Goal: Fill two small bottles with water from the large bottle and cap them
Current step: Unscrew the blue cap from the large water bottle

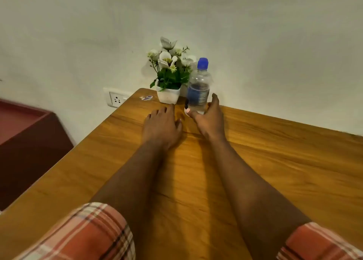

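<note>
At far left a dark-red unit (pixel 29 142) sits lower than the counter (pixel 275 161), so anything knocked off that edge would drop well down. A wall socket (pixel 115 99) is just beside the counter's back-left corner. Spilled water running that way is the gravest hazard here, more so than a wet sticker (pixel 146 97).

The left hand (pixel 162 126) rests palm-down on the wood with its fingers spread, holding nothing. It steadies nothing either. If the bottle tips, this hand is near enough to catch it but is not set up to.

Just behind it stands the flower pot (pixel 168 95), touching or nearly touching the water bottle (pixel 198 87). A careless lift could snag the leaves and topple the light pot.

The bottle is upright at the back of the counter, near the wall, with its blue cap (pixel 202 63) on. The right hand (pixel 208 116) has its grip round the base, thumb on one side and fingers on the other. Held that low, a tall bottle may swing or slip as it rises.

A small dark thing by the thumb is too blurred to name, possibly one of the small bottles. Otherwise none are visible, so pouring cannot begin yet, I judge.
</note>
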The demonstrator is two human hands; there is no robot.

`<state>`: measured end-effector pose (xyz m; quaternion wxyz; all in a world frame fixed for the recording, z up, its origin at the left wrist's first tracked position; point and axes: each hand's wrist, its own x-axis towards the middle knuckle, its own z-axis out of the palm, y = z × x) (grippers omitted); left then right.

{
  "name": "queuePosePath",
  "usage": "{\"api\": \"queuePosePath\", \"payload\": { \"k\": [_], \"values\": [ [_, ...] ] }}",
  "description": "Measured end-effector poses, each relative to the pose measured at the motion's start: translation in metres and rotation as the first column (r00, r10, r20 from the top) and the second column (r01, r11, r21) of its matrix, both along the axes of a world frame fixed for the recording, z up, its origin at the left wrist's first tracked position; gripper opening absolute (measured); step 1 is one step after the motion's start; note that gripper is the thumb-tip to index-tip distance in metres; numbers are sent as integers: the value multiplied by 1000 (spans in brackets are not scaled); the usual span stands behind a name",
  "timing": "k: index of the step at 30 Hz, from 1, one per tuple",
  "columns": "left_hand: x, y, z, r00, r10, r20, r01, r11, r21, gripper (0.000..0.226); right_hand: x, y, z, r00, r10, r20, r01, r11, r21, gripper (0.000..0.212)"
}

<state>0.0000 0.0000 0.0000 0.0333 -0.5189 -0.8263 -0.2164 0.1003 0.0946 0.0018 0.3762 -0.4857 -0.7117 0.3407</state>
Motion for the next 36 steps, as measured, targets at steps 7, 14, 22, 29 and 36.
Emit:
{"api": "queuePosePath", "payload": {
  "k": [7, 14, 22, 29, 36],
  "values": [
    [-3, 20, -4, 1000, -4, -29, 4, 1000, 18, 52, -14, 16, -5, 1000, -3, -3, 4, 998, 58, 76],
    [6, 8, -2, 996, -3, -91, 7, 999, 40, 49, 2, -6, -1, 998, -47, -32, 50, 994, 95, 68],
    [44, -37, -2, 998, -45, -53, 48, 997, 57, 48, 49, -68, 7, 995, -30, -91, 35, 997, 63, 68],
    [91, -99, 0, 996, -94, -5, 94, 994, 58, 53, 107, -130, 6, 996, -23, -89, 28, 998, 63, 70],
    [141, -159, 0, 995, -99, -23, 100, 994, 52, 53, 156, -192, 5, 994, -8, -105, 17, 997, 82, 69]
  ]
}}
